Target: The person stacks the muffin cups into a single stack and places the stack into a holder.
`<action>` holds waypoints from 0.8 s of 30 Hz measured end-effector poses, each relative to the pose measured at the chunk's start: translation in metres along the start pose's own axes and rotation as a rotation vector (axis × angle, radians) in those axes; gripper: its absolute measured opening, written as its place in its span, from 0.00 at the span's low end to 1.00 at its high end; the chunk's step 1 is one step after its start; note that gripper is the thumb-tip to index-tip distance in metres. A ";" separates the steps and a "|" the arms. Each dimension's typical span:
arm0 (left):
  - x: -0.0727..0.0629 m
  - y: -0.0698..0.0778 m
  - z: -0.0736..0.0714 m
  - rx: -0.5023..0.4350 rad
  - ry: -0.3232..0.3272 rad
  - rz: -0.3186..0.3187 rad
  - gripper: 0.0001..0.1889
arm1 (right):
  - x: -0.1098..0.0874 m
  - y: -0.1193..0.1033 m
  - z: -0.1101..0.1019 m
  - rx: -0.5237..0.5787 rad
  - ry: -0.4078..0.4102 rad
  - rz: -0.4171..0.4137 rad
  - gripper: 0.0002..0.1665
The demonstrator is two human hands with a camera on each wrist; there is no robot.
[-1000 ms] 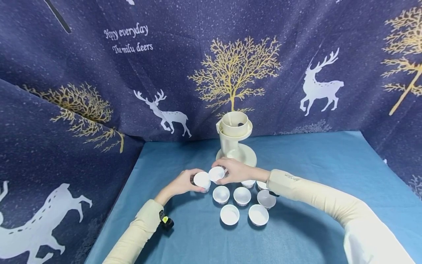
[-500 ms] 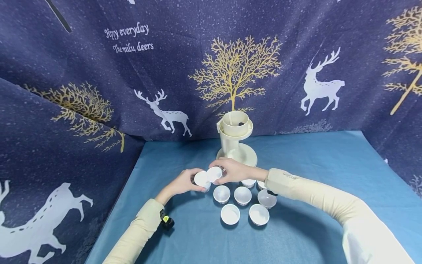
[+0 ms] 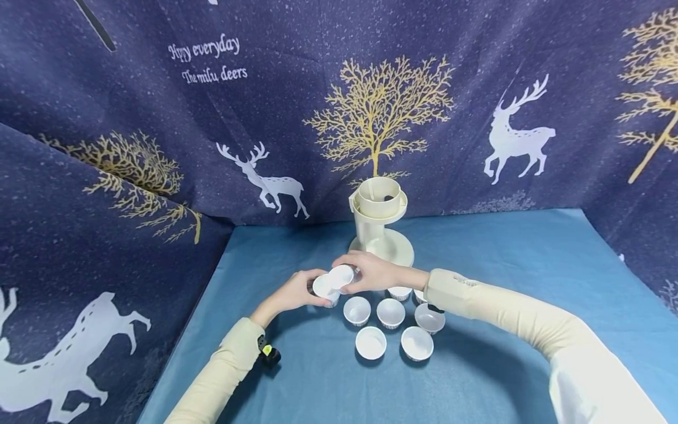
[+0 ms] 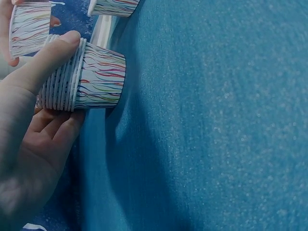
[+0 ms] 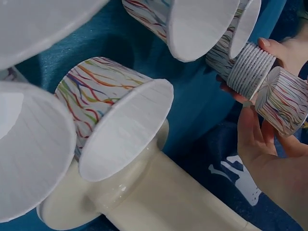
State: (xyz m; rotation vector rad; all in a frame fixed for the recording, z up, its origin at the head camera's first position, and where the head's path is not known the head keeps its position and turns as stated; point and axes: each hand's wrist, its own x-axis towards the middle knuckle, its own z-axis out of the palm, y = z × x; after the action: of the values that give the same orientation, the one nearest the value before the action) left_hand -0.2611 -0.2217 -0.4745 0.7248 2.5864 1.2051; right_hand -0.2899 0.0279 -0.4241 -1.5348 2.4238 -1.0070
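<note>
In the head view my left hand (image 3: 293, 292) grips a stack of nested paper baking cups (image 4: 101, 79), white with coloured wavy lines. The left wrist view has its thumb along the upper side of the rims and the other fingers underneath. My right hand (image 3: 377, 272) pinches a single paper baking cup (image 3: 341, 277) at the stack's mouth. From the right wrist, that cup's patterned base (image 5: 284, 98) faces the camera, tilted beside the stacked rims. Whether it has entered the top cup is unclear.
Several loose baking cups (image 3: 391, 312) stand mouth up on the blue cloth (image 3: 503, 265), right of the stack and partly under the right forearm. Behind them rises a cream stand (image 3: 365, 232) with a round holder on top. A patterned curtain (image 3: 275, 118) hangs at the back.
My right hand has moved a little left and brought its cup from beside the stack to overlap the stack's mouth. The left hand and the loose cups stay where they were.
</note>
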 end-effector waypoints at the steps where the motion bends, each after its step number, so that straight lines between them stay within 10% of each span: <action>1: 0.000 0.000 0.000 0.003 0.001 0.000 0.30 | 0.000 -0.001 0.000 0.002 -0.002 -0.004 0.30; 19: 0.000 0.004 -0.001 -0.002 0.004 -0.013 0.31 | 0.012 -0.013 0.002 -0.059 -0.089 0.002 0.35; 24: -0.006 0.025 -0.006 -0.042 0.000 -0.032 0.30 | 0.016 -0.015 0.003 -0.072 -0.097 -0.010 0.34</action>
State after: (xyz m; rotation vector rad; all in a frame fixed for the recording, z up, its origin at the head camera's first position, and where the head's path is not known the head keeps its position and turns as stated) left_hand -0.2492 -0.2147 -0.4515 0.6722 2.5542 1.2463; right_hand -0.2849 0.0090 -0.4138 -1.5808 2.4127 -0.8347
